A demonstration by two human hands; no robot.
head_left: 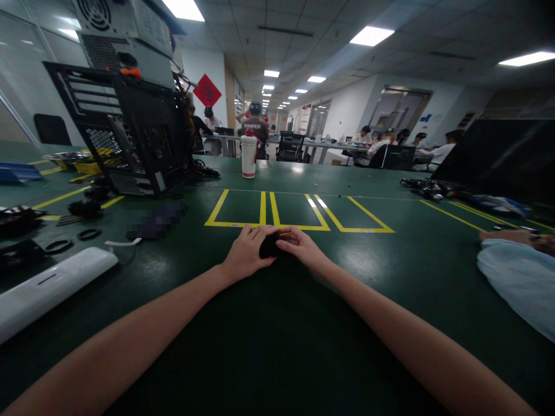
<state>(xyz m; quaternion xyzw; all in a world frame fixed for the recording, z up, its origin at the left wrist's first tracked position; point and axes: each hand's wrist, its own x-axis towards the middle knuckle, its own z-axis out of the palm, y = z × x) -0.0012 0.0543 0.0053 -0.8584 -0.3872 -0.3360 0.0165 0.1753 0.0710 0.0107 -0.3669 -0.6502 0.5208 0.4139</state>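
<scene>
Between my two hands is a small dark object (269, 246), roughly rounded and too dark to name. My left hand (249, 252) curls round its left side, thumb low and fingers over the top. From the right, my right hand (299, 242) closes on it with thumb and fingertips. Both hands rest close to the green tabletop (368, 260), just in front of yellow tape outlines (299, 227). Part of the object is hidden behind my fingers.
To the left stands an opened black computer case (139, 133) with a grey power supply (125, 40) on top. A white bottle (248, 155) is ahead. A long white device (56, 289) lies near left. At right are cables (429, 188) and another person's light-blue sleeve (515, 277).
</scene>
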